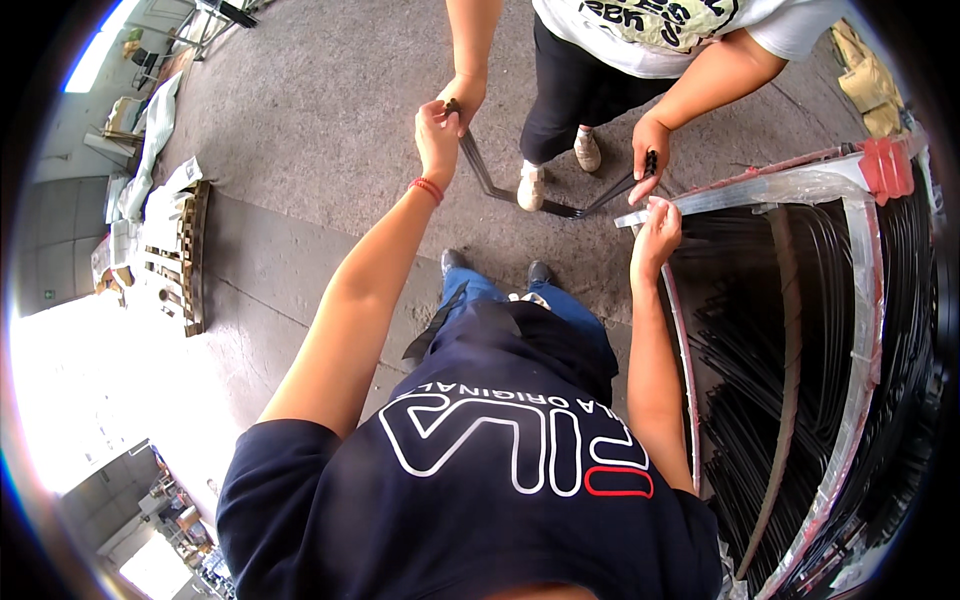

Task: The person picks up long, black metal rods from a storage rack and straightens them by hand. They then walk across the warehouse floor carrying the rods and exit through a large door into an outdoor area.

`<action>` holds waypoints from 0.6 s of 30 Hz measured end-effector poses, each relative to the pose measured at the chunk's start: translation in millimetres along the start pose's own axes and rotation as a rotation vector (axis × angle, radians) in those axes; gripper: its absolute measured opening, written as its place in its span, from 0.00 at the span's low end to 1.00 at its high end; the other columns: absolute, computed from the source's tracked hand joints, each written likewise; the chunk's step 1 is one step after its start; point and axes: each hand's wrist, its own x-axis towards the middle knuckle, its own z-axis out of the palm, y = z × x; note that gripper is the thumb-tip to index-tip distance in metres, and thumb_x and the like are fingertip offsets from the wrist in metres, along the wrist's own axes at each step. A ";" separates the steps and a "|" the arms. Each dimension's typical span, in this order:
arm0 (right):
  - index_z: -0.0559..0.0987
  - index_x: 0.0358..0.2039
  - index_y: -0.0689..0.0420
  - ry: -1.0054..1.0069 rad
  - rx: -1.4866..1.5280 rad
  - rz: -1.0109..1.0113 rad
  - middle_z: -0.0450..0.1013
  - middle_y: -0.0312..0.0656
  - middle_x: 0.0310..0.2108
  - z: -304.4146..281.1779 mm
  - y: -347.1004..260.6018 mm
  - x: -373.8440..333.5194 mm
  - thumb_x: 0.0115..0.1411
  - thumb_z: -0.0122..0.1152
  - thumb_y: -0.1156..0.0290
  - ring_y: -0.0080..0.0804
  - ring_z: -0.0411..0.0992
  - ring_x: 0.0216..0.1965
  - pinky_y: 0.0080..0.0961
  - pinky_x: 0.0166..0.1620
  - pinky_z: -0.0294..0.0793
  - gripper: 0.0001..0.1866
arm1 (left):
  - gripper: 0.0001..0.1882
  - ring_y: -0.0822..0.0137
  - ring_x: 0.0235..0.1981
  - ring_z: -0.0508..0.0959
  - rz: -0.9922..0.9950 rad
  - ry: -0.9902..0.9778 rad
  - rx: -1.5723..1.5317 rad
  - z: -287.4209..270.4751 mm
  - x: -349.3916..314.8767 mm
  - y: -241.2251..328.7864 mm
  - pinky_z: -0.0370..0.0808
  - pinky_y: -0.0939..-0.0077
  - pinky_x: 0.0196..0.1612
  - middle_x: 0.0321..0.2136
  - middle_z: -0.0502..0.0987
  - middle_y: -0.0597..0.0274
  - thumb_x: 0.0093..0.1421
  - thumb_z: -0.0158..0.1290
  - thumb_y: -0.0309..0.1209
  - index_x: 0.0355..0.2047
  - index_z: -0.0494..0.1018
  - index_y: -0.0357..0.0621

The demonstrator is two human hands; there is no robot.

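A slim bundle of bent black rods (483, 172) hangs in a wide U between me and a co-worker facing me. My left hand (437, 140), with a red bracelet at its wrist, closes around the bundle's left end, beside the co-worker's hand (468, 96). The co-worker's other hand (650, 150) grips the right end. Just below it my right hand (657, 235) has its fingers curled, close to the wrapped corner of a rack (745, 192). Whether those fingers hold anything is hidden.
Many long black bent rods (750, 370) fill the rack on my right, whose frame is wrapped in clear film and pink strips. Wooden pallets (190, 262) stand at left. Brown packages (865, 80) lie at the far right. The co-worker's shoes (531, 188) are on the concrete floor (330, 110).
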 end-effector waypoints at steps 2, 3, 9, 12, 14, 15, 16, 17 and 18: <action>0.72 0.27 0.63 -0.005 0.014 0.026 0.69 0.46 0.27 -0.1 -3.0 -1.0 0.57 0.43 0.69 0.36 0.69 0.30 0.28 0.34 0.67 0.12 | 0.17 0.63 0.34 0.73 -0.041 0.044 0.007 0.0 -0.3 -3.5 0.70 0.71 0.37 0.33 0.71 0.55 0.46 0.51 0.25 0.38 0.65 0.39; 0.72 0.27 0.63 -0.008 0.022 0.038 0.69 0.46 0.27 0.3 -4.0 -1.0 0.57 0.43 0.69 0.36 0.69 0.30 0.28 0.35 0.67 0.12 | 0.18 0.64 0.34 0.73 -0.061 0.067 0.011 0.0 -0.8 -5.3 0.70 0.72 0.37 0.32 0.72 0.55 0.45 0.52 0.26 0.39 0.65 0.40; 0.73 0.27 0.63 -0.004 0.026 0.007 0.69 0.46 0.27 0.9 -4.8 -1.6 0.58 0.42 0.68 0.36 0.69 0.30 0.28 0.35 0.67 0.13 | 0.16 0.61 0.32 0.73 -0.056 0.009 -0.026 0.4 -9.9 -14.6 0.69 0.71 0.36 0.30 0.71 0.53 0.44 0.52 0.23 0.35 0.64 0.39; 0.73 0.27 0.64 0.002 0.035 0.033 0.69 0.46 0.27 1.0 -6.9 -2.7 0.58 0.42 0.68 0.35 0.69 0.30 0.27 0.35 0.67 0.13 | 0.15 0.60 0.31 0.73 -0.098 -0.012 -0.040 -0.2 -15.3 -8.2 0.69 0.71 0.36 0.28 0.71 0.54 0.45 0.53 0.24 0.34 0.64 0.39; 0.73 0.27 0.64 -0.004 0.013 0.010 0.69 0.46 0.27 0.3 -5.0 -4.1 0.58 0.42 0.68 0.35 0.69 0.30 0.27 0.35 0.67 0.13 | 0.15 0.60 0.30 0.73 -0.069 0.006 -0.033 -0.3 -16.9 -10.9 0.69 0.71 0.36 0.26 0.72 0.54 0.46 0.53 0.25 0.34 0.64 0.39; 0.73 0.27 0.64 -0.008 0.001 -0.001 0.69 0.46 0.27 0.0 -4.2 -5.0 0.58 0.42 0.68 0.35 0.69 0.30 0.27 0.35 0.67 0.13 | 0.15 0.60 0.29 0.74 -0.055 0.015 -0.029 -0.5 -17.6 -12.1 0.69 0.71 0.35 0.26 0.72 0.55 0.46 0.53 0.26 0.34 0.64 0.38; 0.73 0.27 0.64 -0.007 0.010 0.006 0.69 0.46 0.27 -0.4 -4.0 -6.0 0.58 0.42 0.68 0.35 0.69 0.30 0.27 0.35 0.67 0.13 | 0.14 0.60 0.29 0.73 -0.066 0.018 -0.044 -0.8 -17.7 -9.7 0.69 0.70 0.35 0.26 0.72 0.55 0.46 0.52 0.26 0.34 0.64 0.39; 0.73 0.27 0.64 -0.007 0.018 0.013 0.69 0.46 0.27 -0.6 -4.0 -7.1 0.58 0.42 0.68 0.35 0.69 0.30 0.27 0.35 0.67 0.13 | 0.14 0.60 0.29 0.73 -0.076 0.021 -0.060 -1.4 -17.6 -6.6 0.69 0.70 0.35 0.26 0.71 0.55 0.46 0.52 0.26 0.34 0.64 0.39; 0.73 0.27 0.64 -0.006 0.027 0.020 0.69 0.46 0.27 -0.7 -3.8 -8.0 0.58 0.42 0.68 0.35 0.69 0.30 0.27 0.35 0.67 0.13 | 0.13 0.61 0.30 0.73 -0.087 0.024 -0.076 -1.8 -17.7 -4.8 0.69 0.70 0.35 0.27 0.71 0.55 0.46 0.52 0.26 0.34 0.64 0.40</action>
